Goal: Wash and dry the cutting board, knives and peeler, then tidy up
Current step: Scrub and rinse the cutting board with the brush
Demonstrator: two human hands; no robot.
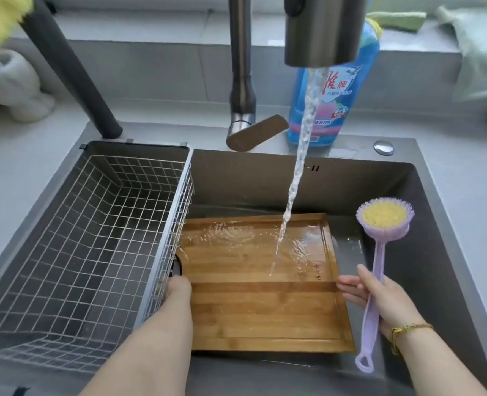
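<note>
In the sink point(425, 224), right fingers point(351, 287) grip the brush point(379, 252); left fingers, behind the wire basket point(79, 238), seemingly hold the cutting board point(251, 310).

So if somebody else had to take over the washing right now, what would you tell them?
Left hand: gripping the left edge of the cutting board, beside the wire basket.
Right hand: holding the purple brush by its handle, bristles up, off the board.
Board lies in the sink; the tap is running and water hits its far half.
Done: the board is wet. No scrubbing visible yet.
Left: scrub, rinse and dry the board. Dish soap bottle stands behind the sink. Knives and peeler are not in view; they need washing too, then tidy up.
</note>
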